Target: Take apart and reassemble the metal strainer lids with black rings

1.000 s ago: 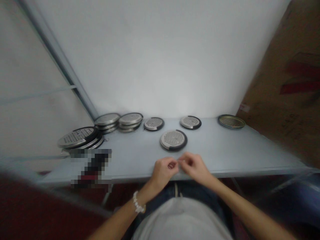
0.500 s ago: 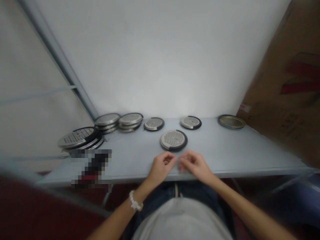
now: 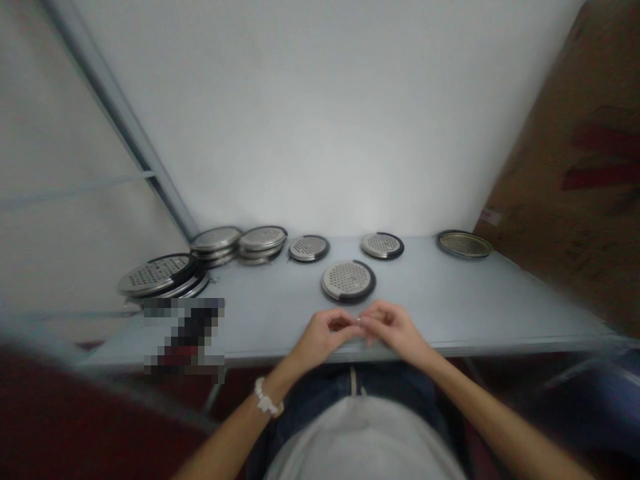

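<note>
- Disc stacks (image 3: 159,273): left end of table (image 3: 260,307)
- Left hand (image 3: 320,338): fingertips pinched narrow; cannot tell on what
- Perforated disc (image 3: 345,280): flat, just beyond hands
- Right hand (image 3: 395,331): likewise pinched, contents unclear
- Rimmed disc (image 3: 465,245): just beside carton (image 3: 565,220)

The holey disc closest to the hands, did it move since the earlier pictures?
No. Judged against the gray table and its front edge, the holey disc lies in the same spot, no nearer and no farther.

Left fingers (image 3: 336,313) close against right fingers (image 3: 384,309)
</note>
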A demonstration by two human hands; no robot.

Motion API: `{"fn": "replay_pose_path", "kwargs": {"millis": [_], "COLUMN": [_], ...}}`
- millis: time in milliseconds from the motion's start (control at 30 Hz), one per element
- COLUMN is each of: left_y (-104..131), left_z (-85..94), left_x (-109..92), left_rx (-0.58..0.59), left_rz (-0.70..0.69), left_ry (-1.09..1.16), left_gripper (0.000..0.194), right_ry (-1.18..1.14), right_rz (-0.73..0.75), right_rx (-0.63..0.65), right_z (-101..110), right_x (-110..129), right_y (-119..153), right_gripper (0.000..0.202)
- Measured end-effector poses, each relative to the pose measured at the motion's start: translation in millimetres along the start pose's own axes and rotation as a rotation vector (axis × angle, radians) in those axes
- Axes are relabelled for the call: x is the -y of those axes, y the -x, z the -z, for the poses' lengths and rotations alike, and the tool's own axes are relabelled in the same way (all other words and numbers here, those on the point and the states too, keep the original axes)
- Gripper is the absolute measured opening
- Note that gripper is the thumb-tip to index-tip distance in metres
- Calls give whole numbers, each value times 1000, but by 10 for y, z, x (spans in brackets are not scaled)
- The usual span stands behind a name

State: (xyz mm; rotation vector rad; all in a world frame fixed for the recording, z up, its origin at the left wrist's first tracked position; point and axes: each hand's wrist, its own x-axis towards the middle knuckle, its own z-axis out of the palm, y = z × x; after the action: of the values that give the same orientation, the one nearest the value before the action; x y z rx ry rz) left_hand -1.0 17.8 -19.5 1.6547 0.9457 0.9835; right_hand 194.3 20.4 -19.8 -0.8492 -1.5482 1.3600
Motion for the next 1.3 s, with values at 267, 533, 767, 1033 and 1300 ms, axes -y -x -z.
{"fn": "replay_pose_path", "kwargs": {"millis": [267, 533, 767, 1033, 1300], "left_y": [25, 33, 30, 51, 45], "left_z": [-67, -77, -64, -119, -82], "left_x": [66, 49, 65, 18, 17], "left_rx": [-155, -125, -116, -169, -124], "left_rz": [-102, -71, -106, -93, -146], "left_ry": [-163, -149, -179, -219, -186], "left_gripper": [15, 15, 12, 13, 9], "right_ry": [106, 112, 170, 179, 165], "right_rz": [84, 90, 122, 108, 111], "right_rx": [30, -116, -63, -134, -111], "right_z": [-37, -46, -38, -35, -31], "right_x": [9, 20, 3, -6, -9], "right_y": [35, -8, 19, -1, -1], "right_gripper": [38, 42, 38, 40, 40]}}
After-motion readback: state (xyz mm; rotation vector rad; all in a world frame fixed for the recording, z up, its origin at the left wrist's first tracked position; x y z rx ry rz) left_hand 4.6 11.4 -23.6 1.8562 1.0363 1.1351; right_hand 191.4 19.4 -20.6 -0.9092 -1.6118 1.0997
